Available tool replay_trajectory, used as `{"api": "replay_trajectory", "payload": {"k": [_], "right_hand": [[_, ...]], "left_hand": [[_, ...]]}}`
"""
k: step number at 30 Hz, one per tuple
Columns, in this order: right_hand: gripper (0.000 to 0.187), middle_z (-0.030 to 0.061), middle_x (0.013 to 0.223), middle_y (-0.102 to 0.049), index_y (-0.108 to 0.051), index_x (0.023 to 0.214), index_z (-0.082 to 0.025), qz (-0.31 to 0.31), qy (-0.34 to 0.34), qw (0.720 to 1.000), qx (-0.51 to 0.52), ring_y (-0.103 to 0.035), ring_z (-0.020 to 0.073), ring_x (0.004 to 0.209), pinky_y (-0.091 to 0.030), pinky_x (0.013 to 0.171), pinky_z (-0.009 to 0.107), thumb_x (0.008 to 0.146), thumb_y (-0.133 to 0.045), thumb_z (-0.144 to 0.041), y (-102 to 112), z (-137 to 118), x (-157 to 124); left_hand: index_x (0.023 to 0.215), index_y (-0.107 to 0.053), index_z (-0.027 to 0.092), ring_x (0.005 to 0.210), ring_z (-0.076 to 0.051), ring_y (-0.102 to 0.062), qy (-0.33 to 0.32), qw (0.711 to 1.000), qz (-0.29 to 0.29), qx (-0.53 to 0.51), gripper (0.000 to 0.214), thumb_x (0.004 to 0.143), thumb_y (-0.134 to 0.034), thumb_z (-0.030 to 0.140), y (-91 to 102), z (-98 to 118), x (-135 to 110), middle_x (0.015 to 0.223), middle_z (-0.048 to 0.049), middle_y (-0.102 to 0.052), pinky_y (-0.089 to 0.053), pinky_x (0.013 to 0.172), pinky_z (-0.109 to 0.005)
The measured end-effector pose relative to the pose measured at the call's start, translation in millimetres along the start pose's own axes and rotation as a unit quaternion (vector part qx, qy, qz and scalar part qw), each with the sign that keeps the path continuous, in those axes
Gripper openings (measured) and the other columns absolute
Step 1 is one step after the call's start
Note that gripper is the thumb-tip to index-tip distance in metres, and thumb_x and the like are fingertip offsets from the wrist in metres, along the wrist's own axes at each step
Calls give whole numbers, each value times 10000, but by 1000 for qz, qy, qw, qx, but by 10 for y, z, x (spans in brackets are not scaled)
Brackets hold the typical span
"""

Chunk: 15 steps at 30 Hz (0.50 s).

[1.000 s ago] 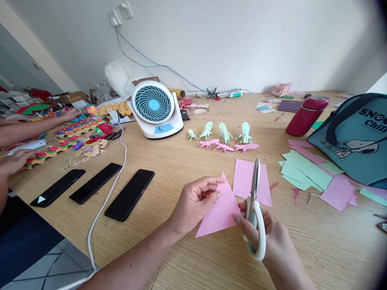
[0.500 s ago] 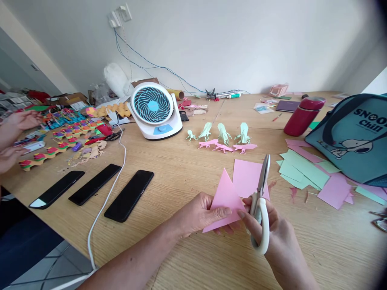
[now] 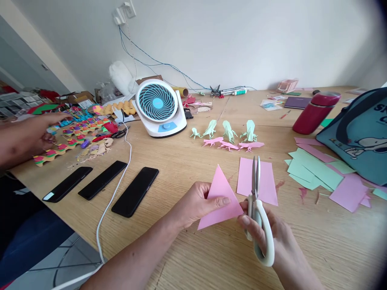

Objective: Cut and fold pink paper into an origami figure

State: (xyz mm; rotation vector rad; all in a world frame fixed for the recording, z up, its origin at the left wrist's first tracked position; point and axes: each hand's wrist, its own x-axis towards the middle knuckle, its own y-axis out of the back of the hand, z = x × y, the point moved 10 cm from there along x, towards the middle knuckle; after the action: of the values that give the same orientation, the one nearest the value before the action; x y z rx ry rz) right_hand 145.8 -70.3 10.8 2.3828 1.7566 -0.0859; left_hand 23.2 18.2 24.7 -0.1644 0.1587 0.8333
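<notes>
Pinched in my left hand [image 3: 199,204] is a pink paper triangle [image 3: 218,189], its tip pointing up and away. The thumb lies across its face, and the fingers are behind it. My right hand [image 3: 272,229] holds white-handled scissors [image 3: 260,225], blades upward and slightly apart, beside the triangle's right corner. The right thumb and a fingertip are close to that corner; whether they touch it I cannot tell. Flat on the table behind the scissors lies a pink paper sheet [image 3: 273,183]. Farther back stand folded green paper figures [image 3: 229,131] and pink paper figures [image 3: 250,146].
Several green and pink paper pieces [image 3: 314,169] lie at right by a teal bag [image 3: 359,141] and a red flask [image 3: 316,112]. A fan [image 3: 163,129], a white cable [image 3: 113,193] and black phones [image 3: 135,192] are at left. A co-worker's arm [image 3: 24,139] reaches over painted egg cartons [image 3: 60,148].
The scissors have turned, their blades showing a gap now, and moved slightly away from the triangle. The view has shifted left. The co-worker's arms have reached farther in over the crafts.
</notes>
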Motion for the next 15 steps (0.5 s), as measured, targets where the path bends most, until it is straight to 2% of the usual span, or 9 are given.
{"api": "replay_trajectory", "payload": {"k": [2,4,6,9,11,15], "right_hand": [[412,11,723,-600,-625,826,-228,-66,16,997,-27,-521,164,650,-432,586,262,869,-513,-622,-97,-19,-22],[465,38,788,-632,-622,844,-224,-140,29,989,-41,-559,189,722,-453,647,286,910,-417,-637,-210,12,-59],[476,61,856,-654,-624,900,-222,-192,31,979,-62,-594,213,800,-469,717,312,937,-369,-622,-286,97,-91],[513,95,921,-667,-627,934,-214,-252,40,965,-67,-617,251,888,-485,703,322,943,-326,-630,-382,199,-129],[533,101,910,-676,-635,1009,-212,-273,53,959,-49,-628,256,859,-494,660,318,927,-340,-649,-418,196,-143],[544,84,818,-679,-635,1082,-218,-259,68,963,-30,-615,226,711,-473,588,302,914,-364,-659,-384,114,-129]], "left_hand": [[783,-723,111,629,-108,-571,-6,1000,14,-24,292,720,-798,386,73,57,0,729,-36,-684,-399,574,-198],[805,-715,112,636,-105,-570,-12,999,23,-42,302,705,-811,381,134,113,0,730,-27,-676,-402,585,-199],[806,-707,116,631,-95,-560,-16,998,33,-49,302,697,-817,376,193,157,-1,727,-14,-667,-396,585,-195],[781,-700,119,629,-87,-549,-19,997,43,-57,291,692,-817,370,253,197,-4,733,-6,-659,-394,583,-192],[774,-697,120,632,-85,-550,-14,996,46,-69,282,686,-819,358,274,203,-8,733,-4,-656,-397,582,-190],[792,-683,125,630,-88,-563,-4,995,47,-93,273,662,-834,313,302,201,-20,729,5,-656,-407,578,-192]]}}
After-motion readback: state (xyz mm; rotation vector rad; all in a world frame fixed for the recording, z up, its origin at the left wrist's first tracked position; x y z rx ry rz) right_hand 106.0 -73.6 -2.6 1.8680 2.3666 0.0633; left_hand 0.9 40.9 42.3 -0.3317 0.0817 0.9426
